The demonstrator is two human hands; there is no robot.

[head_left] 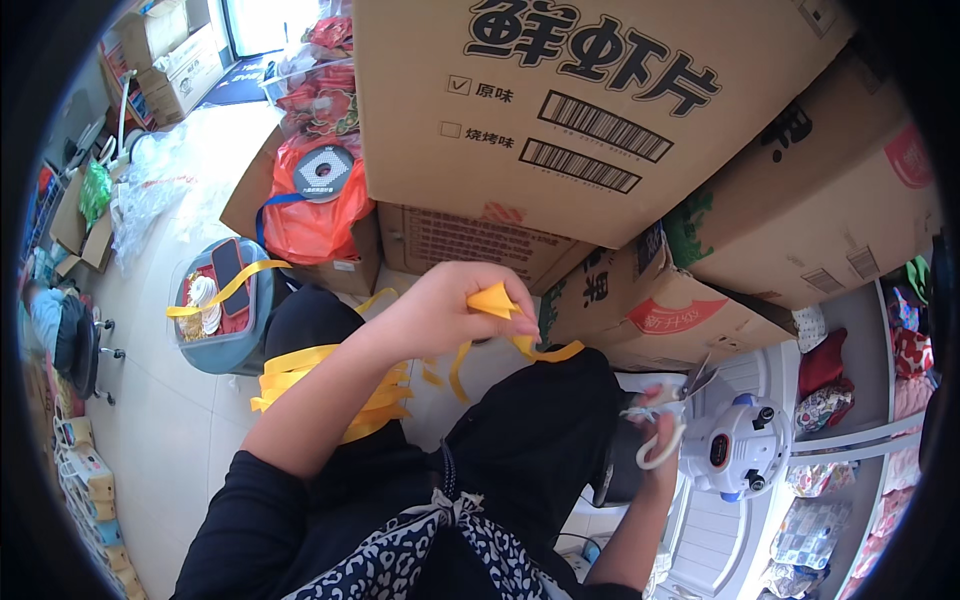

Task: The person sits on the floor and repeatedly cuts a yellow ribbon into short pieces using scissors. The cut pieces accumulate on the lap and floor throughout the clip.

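Observation:
My left hand (457, 307) is raised over my lap, its fingers closed on a folded piece of yellow ribbon (491, 301); a loose ribbon end curls across my knee. At the lower right, my right hand (660, 427) grips a pair of scissors with white handles (658, 448), blades pointing up and to the right. Several cut strips of yellow ribbon (375, 397) lie in a pile over my thigh, partly hidden by my left forearm.
A bin with a tray on top (178, 330) holds a phone (231, 277), white cord and a ribbon piece. Behind it stands a box with a red plastic bag (322, 232) and a ribbon spool (323, 171). Large cartons (420, 157) rise in front; shelves of fabric goods (814, 532) stand right.

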